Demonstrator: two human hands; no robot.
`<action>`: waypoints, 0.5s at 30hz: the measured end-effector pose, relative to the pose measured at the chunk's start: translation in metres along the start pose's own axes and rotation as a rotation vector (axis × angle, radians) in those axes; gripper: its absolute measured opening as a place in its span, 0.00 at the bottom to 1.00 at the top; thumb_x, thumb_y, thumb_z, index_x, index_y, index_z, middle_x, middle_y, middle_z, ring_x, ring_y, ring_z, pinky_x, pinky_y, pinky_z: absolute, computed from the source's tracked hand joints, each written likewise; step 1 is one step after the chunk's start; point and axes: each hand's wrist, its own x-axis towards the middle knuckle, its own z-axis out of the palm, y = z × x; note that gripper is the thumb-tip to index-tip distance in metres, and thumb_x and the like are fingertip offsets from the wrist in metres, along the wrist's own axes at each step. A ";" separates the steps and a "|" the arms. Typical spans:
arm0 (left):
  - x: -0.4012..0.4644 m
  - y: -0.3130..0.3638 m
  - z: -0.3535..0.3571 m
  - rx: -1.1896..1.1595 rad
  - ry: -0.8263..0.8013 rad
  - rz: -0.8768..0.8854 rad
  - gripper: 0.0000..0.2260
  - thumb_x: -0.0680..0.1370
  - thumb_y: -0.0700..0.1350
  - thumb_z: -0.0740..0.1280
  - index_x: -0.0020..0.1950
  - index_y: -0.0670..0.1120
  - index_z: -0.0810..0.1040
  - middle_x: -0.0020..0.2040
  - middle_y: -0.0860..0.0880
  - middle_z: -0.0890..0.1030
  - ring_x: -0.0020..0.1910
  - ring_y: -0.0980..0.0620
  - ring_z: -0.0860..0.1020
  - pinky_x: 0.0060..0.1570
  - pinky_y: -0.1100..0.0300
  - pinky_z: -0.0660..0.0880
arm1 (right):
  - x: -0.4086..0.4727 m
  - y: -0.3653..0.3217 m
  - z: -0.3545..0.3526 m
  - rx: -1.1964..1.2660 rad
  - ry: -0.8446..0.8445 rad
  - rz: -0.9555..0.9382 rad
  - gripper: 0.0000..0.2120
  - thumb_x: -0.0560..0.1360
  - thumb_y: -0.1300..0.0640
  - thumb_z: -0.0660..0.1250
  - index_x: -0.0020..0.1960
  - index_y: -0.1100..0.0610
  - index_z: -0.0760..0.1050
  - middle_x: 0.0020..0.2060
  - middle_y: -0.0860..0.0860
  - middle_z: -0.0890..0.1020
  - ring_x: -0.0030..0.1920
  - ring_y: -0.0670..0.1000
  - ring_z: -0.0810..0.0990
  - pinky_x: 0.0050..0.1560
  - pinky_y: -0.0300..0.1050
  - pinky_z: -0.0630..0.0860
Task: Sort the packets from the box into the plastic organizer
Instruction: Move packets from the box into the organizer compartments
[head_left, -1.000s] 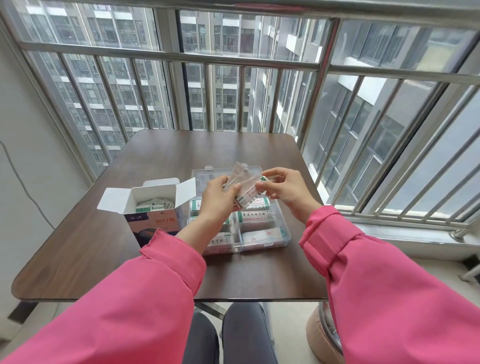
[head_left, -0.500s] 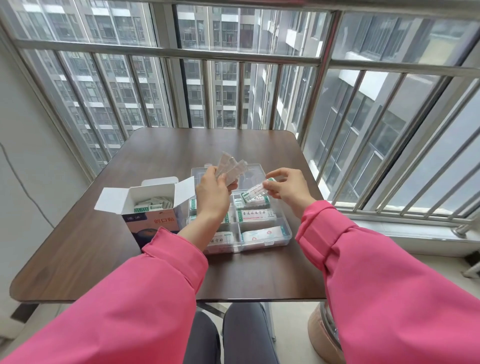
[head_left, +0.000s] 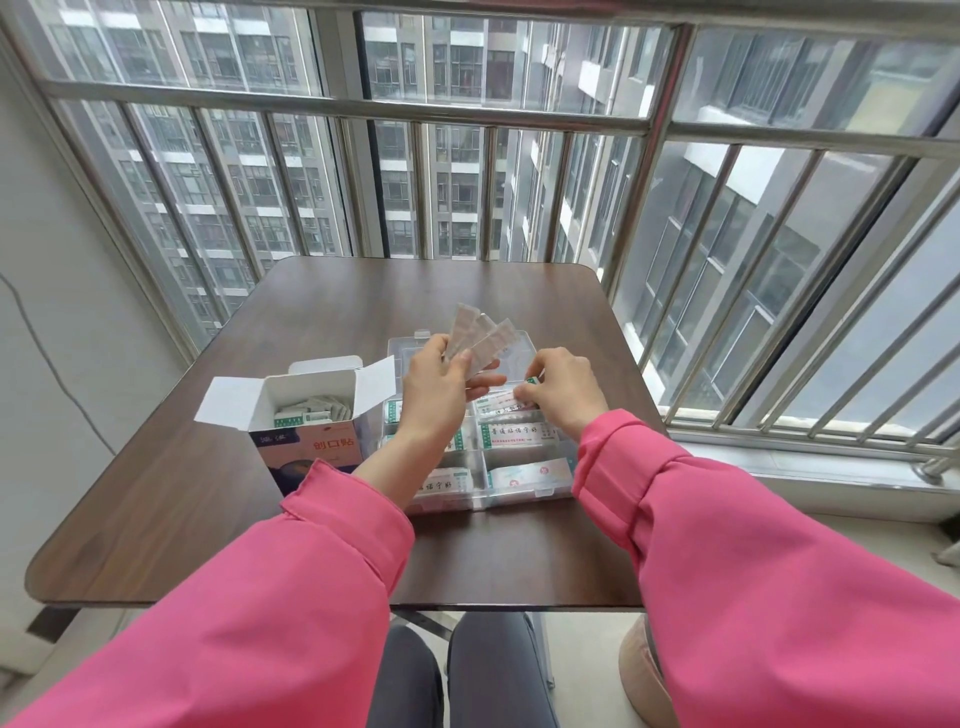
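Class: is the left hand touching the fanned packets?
Touching. The head view shows the left hand with thumb and fingers pinching the lower ends of the fanned packets above the organizer.

Both arms reach forward from bottom of view, pink sleeves to wrists. Left hand (head_left: 434, 384) raised, back toward camera, fingers and thumb curled, gripping fan of packets (head_left: 480, 338) upright. Right hand (head_left: 563, 389) lower, palm down, fingers bent, fingertips (head_left: 522, 393) pinching single packet (head_left: 497, 401). Hands near each other, not touching. Grey-trousered knees visible between the arms.
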 end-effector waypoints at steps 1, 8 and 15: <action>0.000 0.000 0.000 -0.003 0.001 0.000 0.08 0.82 0.37 0.54 0.55 0.42 0.72 0.46 0.45 0.82 0.36 0.57 0.83 0.39 0.66 0.78 | -0.001 0.000 -0.001 -0.006 -0.013 -0.019 0.08 0.69 0.56 0.73 0.44 0.55 0.76 0.48 0.57 0.81 0.51 0.57 0.78 0.52 0.50 0.75; -0.001 0.001 -0.002 -0.003 0.006 -0.012 0.08 0.82 0.38 0.54 0.56 0.42 0.72 0.47 0.43 0.82 0.35 0.57 0.82 0.40 0.65 0.79 | -0.004 0.000 -0.007 -0.027 -0.047 -0.045 0.05 0.68 0.56 0.74 0.41 0.52 0.79 0.44 0.53 0.81 0.49 0.54 0.80 0.53 0.50 0.76; -0.004 0.004 -0.003 0.003 -0.026 -0.019 0.09 0.82 0.37 0.54 0.58 0.40 0.72 0.46 0.44 0.81 0.33 0.58 0.82 0.39 0.65 0.78 | -0.006 0.002 -0.006 -0.154 -0.021 -0.101 0.08 0.72 0.54 0.71 0.51 0.54 0.81 0.53 0.55 0.77 0.59 0.55 0.73 0.57 0.48 0.71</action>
